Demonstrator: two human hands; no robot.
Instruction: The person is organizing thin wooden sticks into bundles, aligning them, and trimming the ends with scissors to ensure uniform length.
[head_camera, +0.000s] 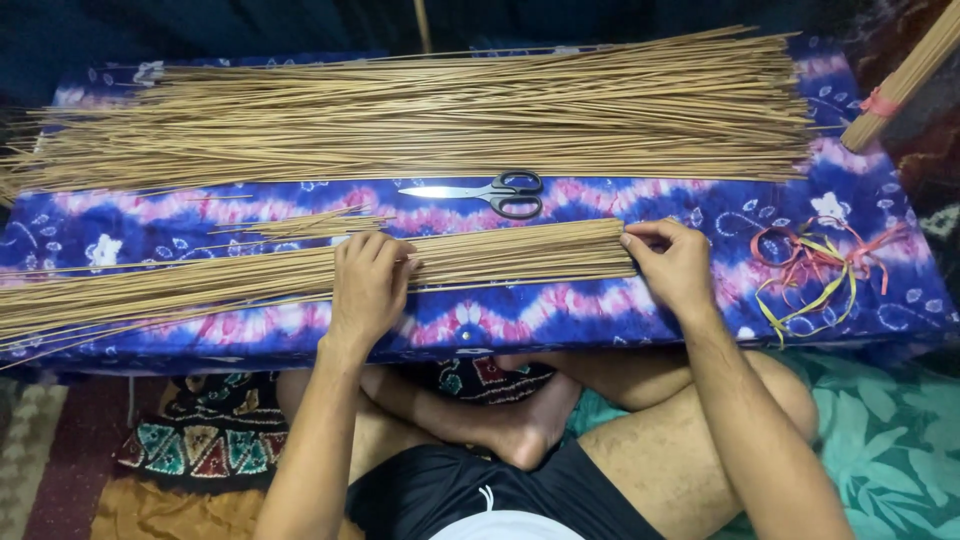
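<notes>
Stick bundle (500, 255) under both hands (368, 285) (flat)

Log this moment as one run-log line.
left hand: pressing near bundle of thin tan sticks | right hand: squaring stick ends | black-handled scissors: idle on blue-pink patterned cloth

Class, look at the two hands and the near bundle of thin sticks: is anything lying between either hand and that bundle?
Nothing visible. The left hand rests on the near stick bundle; the right hand touches its end. The scissors lie apart, behind.
</notes>
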